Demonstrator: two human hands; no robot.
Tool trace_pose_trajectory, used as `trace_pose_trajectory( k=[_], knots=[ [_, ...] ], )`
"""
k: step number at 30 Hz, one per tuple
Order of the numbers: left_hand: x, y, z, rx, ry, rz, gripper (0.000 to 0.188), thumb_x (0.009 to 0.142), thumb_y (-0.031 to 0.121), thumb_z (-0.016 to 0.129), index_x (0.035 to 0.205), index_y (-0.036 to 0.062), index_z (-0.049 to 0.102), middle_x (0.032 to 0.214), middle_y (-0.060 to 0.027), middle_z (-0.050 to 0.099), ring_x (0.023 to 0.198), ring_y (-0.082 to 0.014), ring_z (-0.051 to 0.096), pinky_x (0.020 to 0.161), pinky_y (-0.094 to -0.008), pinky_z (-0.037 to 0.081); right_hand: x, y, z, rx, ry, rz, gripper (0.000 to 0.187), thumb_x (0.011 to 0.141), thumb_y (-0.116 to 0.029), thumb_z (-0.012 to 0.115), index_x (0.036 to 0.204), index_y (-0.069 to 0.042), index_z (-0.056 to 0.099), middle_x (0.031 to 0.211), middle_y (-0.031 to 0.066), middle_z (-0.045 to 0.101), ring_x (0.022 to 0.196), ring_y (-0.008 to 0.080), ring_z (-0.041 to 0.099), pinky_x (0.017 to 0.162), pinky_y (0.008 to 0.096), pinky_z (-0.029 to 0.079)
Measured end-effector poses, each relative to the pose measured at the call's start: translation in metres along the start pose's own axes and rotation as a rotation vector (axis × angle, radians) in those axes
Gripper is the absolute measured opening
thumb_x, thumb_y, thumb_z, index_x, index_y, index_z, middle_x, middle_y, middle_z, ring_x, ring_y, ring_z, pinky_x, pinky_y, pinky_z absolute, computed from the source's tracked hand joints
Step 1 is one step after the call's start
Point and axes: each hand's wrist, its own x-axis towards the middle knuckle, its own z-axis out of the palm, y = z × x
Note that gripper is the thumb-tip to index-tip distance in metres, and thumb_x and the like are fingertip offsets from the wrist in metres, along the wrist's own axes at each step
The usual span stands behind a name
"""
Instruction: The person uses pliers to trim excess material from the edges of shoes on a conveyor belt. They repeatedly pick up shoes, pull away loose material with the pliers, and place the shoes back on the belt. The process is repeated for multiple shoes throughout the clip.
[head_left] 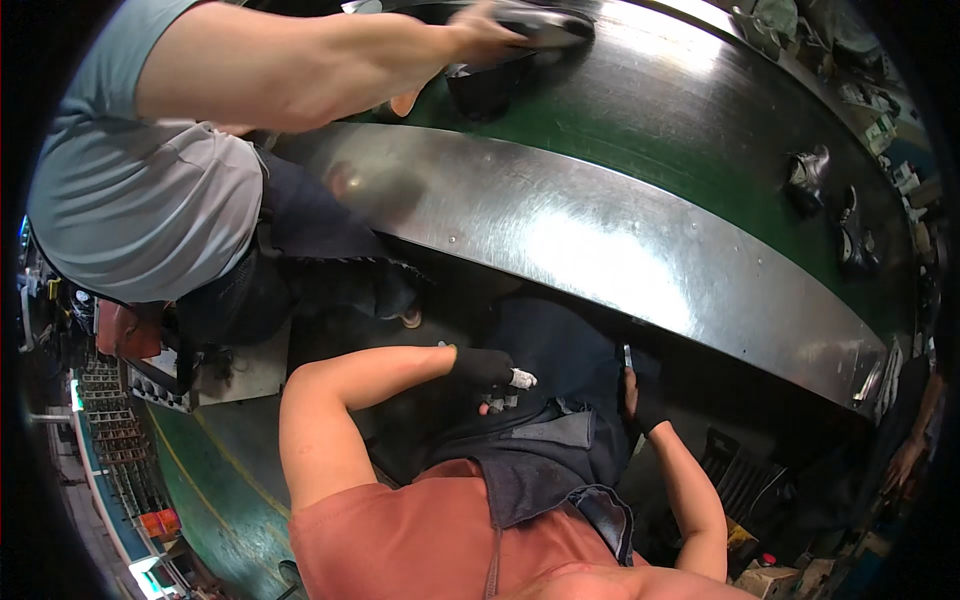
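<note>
My left hand (pixel 488 370), in a dark glove with white wrapping on the fingertips, hangs over my lap with its fingers curled. Whatever it may hold is hidden. Close to my right thigh, below the metal edge of the workbench, my right hand (pixel 634 398) is closed on a slim tool with a shiny metal end (pixel 627 357); its exact kind is too small to tell. Its wrist is dark-covered as well. A dark apron (pixel 545 432) lies across my lap between both hands.
A curved metal ledge (pixel 560 240) borders a green conveyor belt (pixel 640 170) ahead. Dark shoes (pixel 808 180) stand on its right part. At left, a co-worker in a grey shirt (pixel 170 210) reaches over the belt with a blurred black shoe (pixel 550 28). A dark slatted crate (pixel 738 470) sits at right.
</note>
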Motion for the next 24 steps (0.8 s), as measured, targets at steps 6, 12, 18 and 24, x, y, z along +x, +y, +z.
trace_pose_trajectory(
  k=[6,12,18,24],
  knots=[
    [-0.004,0.000,-0.002,-0.011,-0.019,0.022,0.064,0.092,0.054,0.049,0.088,-0.0086,0.064,0.070,-0.0169,0.064,0.053,-0.0222,0.065,0.054,-0.0329,0.054,-0.002,-0.001,0.005,-0.036,0.061,-0.066,0.052,0.100,-0.035,0.028,0.106,0.005,0.062,0.106,0.0326,0.059,0.103,0.0458,0.057,0.088,0.0459,0.044],
    [-0.001,0.009,-0.001,-0.079,-0.015,-0.074,0.056,0.096,0.047,0.048,0.089,-0.0066,0.062,0.071,-0.0144,0.064,0.056,-0.0203,0.063,0.053,-0.0314,0.053,-0.003,0.006,0.001,0.019,0.127,-0.171,0.055,0.099,-0.038,0.027,0.097,0.004,0.063,0.097,0.0316,0.061,0.092,0.0463,0.059,0.079,0.0483,0.046],
    [-0.015,0.059,0.022,0.219,0.140,-0.141,0.043,0.094,0.042,0.054,0.097,0.0005,0.064,0.087,-0.0137,0.067,0.068,-0.0212,0.066,0.066,-0.0358,0.055,-0.002,0.010,0.001,0.050,0.157,-0.176,0.057,0.098,-0.039,0.029,0.088,0.005,0.065,0.088,0.0318,0.061,0.085,0.0462,0.060,0.079,0.0484,0.046],
    [0.014,0.184,-0.012,0.772,0.862,0.827,0.040,0.083,0.033,0.068,0.112,0.0053,0.062,0.107,-0.0185,0.063,0.101,-0.0308,0.061,0.086,-0.0382,0.049,0.002,0.013,0.003,0.112,0.105,-0.229,0.056,0.098,-0.038,0.031,0.086,0.004,0.065,0.085,0.0303,0.062,0.085,0.0451,0.060,0.079,0.0477,0.046]
  ],
)
